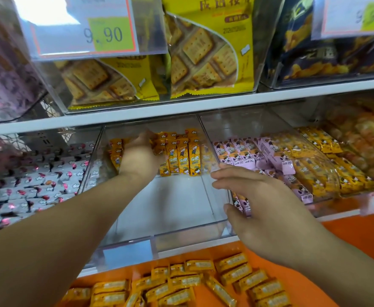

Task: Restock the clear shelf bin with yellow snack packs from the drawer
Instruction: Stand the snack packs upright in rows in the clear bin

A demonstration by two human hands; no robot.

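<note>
A clear shelf bin [181, 237] sits on the middle shelf, with a row of yellow snack packs [182, 158] standing at its back and a bare white floor in front. My left hand [140, 155] reaches deep into the bin, fingers closed over a bunch of yellow packs at the back left. Over the bin's right wall hovers my right hand [259, 200], fingers spread, holding nothing; whether it touches the wall I cannot tell. Below the shelf, an orange drawer [314, 253] holds several loose yellow snack packs [190, 282].
A bin of white packs [26, 185] stands on the left and a bin of pink and yellow packs [292, 165] on the right. Above, a white shelf edge [181, 108] carries bins of yellow cracker bags [206, 52] with price tags.
</note>
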